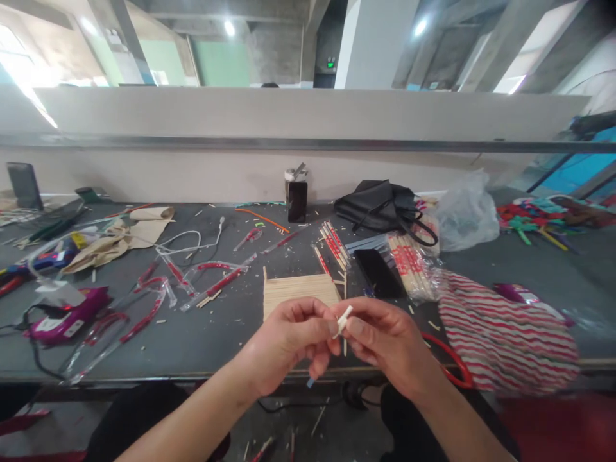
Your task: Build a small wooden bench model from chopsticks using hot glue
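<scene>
Left hand (296, 330) and right hand (385, 330) pinch a short pale stick (345, 316) between fingertips (356, 326); probably light, stiff, best held by its ends

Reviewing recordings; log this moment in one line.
left hand: pinching small pale strip | right hand: same strip | beyond: flat panel of pale sticks

Stick panel (298, 287): matt wood, ridged. Right of panel: phone (378, 274), glossy; striped cloth (505, 337), matt. Left of panel: brown paper (150, 232), crumpled; plastic sleeves (216, 289), shiny.

Ceiling lamps (230, 27) and upper-left glare (13, 54) light a hazy view, stretched and softened toward its edges.
</scene>
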The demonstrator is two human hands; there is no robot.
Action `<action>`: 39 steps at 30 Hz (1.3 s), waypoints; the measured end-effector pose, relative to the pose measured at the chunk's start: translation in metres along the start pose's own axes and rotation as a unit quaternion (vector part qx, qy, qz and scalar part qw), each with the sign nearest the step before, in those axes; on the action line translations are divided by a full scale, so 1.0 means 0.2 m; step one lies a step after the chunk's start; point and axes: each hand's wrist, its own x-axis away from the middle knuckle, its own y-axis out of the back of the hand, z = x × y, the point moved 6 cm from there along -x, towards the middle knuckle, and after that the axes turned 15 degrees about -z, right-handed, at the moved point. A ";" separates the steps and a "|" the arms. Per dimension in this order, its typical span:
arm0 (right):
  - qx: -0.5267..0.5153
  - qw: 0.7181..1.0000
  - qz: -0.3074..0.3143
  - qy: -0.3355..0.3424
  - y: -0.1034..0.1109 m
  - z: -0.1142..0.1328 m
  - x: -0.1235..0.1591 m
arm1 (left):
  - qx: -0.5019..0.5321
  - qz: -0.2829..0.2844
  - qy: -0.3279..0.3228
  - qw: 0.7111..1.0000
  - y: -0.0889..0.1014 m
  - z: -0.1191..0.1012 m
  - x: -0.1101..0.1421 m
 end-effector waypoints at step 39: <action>0.496 0.837 -0.090 0.214 0.21 0.08 -0.52 | -0.212 0.258 -0.052 0.941 0.27 -0.07 -0.90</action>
